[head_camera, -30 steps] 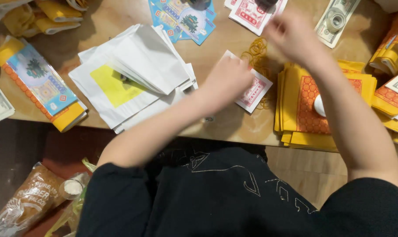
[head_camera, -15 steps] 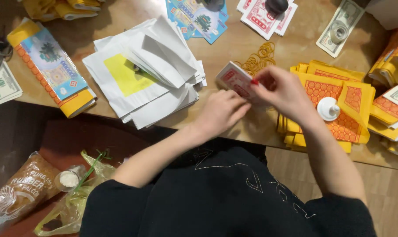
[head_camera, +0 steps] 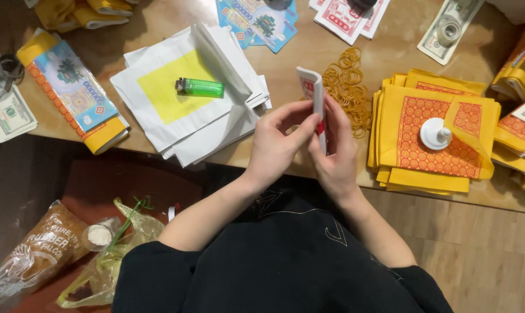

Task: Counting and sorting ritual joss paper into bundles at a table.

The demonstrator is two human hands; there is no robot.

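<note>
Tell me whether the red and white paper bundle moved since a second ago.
Yes. The red and white paper bundle was lifted off the table beside the rubber bands.

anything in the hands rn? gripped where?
Both hands hold a folded red-and-white paper bundle upright. Left hand and right hand pinch its lower part; the top stands free.

Your left hand (head_camera: 274,148) and right hand (head_camera: 335,153) pinch a folded red-and-white paper bundle (head_camera: 313,95) upright above the desk (head_camera: 308,64), beside loose rubber bands (head_camera: 349,87).
</note>
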